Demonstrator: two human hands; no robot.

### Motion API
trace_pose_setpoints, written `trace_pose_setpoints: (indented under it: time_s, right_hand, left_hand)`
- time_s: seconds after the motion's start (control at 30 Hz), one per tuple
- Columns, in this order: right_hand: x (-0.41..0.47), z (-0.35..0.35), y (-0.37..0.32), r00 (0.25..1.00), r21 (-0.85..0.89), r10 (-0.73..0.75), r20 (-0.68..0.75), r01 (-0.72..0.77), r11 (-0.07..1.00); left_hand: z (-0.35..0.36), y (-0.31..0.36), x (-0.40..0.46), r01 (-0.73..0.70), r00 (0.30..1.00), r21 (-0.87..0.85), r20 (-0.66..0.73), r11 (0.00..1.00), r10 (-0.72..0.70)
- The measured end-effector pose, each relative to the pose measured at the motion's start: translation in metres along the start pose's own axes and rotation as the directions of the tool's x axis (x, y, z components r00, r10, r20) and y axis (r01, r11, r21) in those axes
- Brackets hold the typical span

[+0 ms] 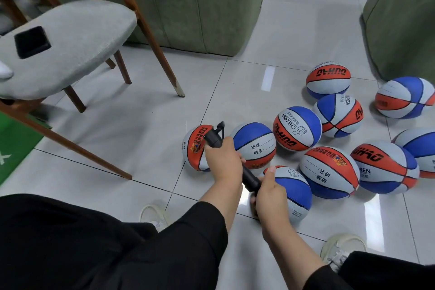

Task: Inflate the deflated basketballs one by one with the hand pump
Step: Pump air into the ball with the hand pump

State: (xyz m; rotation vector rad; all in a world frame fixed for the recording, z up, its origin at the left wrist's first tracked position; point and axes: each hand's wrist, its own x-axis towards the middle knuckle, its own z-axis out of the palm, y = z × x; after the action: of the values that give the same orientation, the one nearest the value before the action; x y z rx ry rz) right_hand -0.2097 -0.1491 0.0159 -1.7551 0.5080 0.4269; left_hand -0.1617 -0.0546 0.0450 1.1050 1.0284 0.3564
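A: What is the left hand (pixel 222 158) doing?

B: Its fingers are wrapped round the upper part of the black hand pump (pixel 235 160), just below the nozzle end, which sticks up and away from the person. The right hand (pixel 270 193) grips the lower end of the same pump, fingers curled round it and thumb lying along the top. The pump runs slantwise between the two hands.

A: And the balls, taking the pump as the mark?

B: Directly under the right hand, at the pump's near end, lies a blue, white and red basketball (pixel 294 193). Whether the pump is joined to it I cannot tell. Behind the nozzle end sits an orange and white ball (pixel 195 148), and just right of the pump's upper part a blue-topped ball (pixel 255 143) with printed lines on it. Further right of the pump is a loose cluster of seven more balls, the nearest being the one with orange panels and a white label (pixel 329 172).

A: Beyond that?

B: All rest on a pale tiled floor (pixel 294 30). Left of the pump stands a grey-seated chair (pixel 70 42) with brown wooden legs; far behind the pump is a green sofa (pixel 188 7). Nearest the camera, black sleeves and two light shoes.
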Motion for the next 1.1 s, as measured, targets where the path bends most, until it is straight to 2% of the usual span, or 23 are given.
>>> trace_pose_setpoints:
  time_s: [0.13,0.37,0.53,0.8,1.0,1.1]
  right_hand:
    - [-0.003,-0.003,0.002,0.998,-0.015,-0.032,0.045,0.033,0.999]
    - [-0.01,-0.025,0.028,0.994,0.012,0.088,0.068,-0.089,0.996]
    - [-0.008,-0.021,0.026,0.992,0.028,0.116,0.049,-0.117,0.993]
    - [-0.011,-0.005,0.003,0.999,0.029,0.046,0.007,-0.046,0.999]
    - [-0.008,-0.008,-0.005,0.998,-0.017,-0.062,0.011,0.062,0.998]
    - [-0.009,-0.011,0.003,0.999,-0.005,-0.035,0.024,0.035,0.999]
  left_hand:
    - [-0.003,0.002,0.003,0.027,1.0,-0.046,-0.004,0.999,-0.027]
    - [-0.009,0.03,0.03,-0.021,0.996,-0.049,-0.09,0.999,0.017]
    - [-0.008,0.021,0.022,-0.049,0.996,-0.02,-0.075,0.999,0.047]
    - [0.003,-0.002,-0.004,-0.047,0.999,0.039,0.012,0.998,0.046]
    - [-0.002,0.002,-0.004,0.02,0.999,-0.019,0.034,1.0,-0.019]
    - [-0.003,0.01,0.004,0.033,0.999,-0.035,0.026,0.999,-0.033]
